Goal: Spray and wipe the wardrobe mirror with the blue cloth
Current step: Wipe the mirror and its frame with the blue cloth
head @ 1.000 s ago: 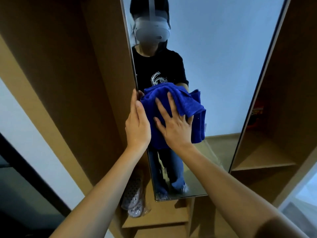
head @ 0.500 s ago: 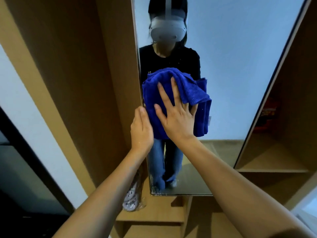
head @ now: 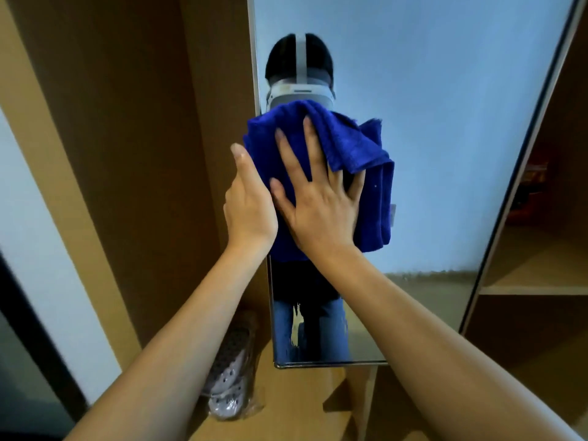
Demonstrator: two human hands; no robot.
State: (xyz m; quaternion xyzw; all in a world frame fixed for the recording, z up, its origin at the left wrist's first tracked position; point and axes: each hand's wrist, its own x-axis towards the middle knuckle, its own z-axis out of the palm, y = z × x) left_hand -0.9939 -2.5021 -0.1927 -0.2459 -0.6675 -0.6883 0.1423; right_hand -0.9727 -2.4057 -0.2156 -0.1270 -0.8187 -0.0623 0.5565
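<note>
**Cloth pressed flat on the glass**

The bunched, deep-blue cloth (head: 321, 148) is spread upright against the mirror (head: 445, 122), by its left edge. It's pressed by the right hand (head: 318, 208), fingers straight. The left hand (head: 248, 205), flat and unclenched, is laid beside it.

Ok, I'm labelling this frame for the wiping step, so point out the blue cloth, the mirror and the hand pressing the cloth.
blue cloth (head: 353, 144), head view, on the upper fold.
mirror (head: 445, 122), head view, on bare glass right of the cloth.
right hand (head: 321, 208), head view, on the back of the hand.
</note>
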